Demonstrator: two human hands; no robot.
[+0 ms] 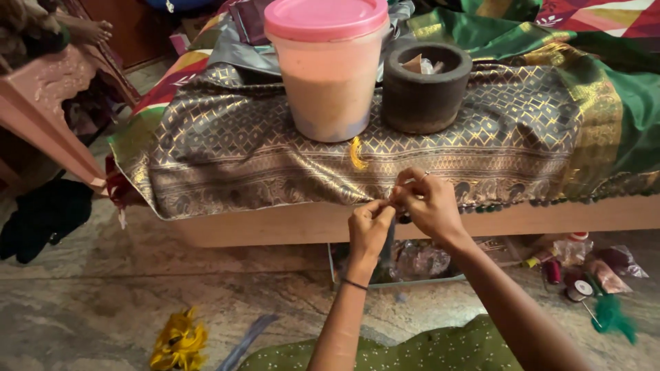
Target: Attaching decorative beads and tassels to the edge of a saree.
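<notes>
1. Stone flooring (137, 302) was seen below the fingers, and a low wooden table (275, 223) draped with brocade fabric (275, 151) lay just beyond them.
2. The fabric's edge was pinched by the left hand (369, 227) and right hand (430, 203), fingers pressed together.
3. For neat work, the edge was judged best held taut.
4. A pink-lidded tub (328, 69) and stone mortar (425, 86) stood beyond.

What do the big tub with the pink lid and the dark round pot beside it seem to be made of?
Tub: likely plastic, translucent, its contents showing through below a glossy pink lid. Pot: probably stone, with thick, rough, matte grey walls.
</notes>
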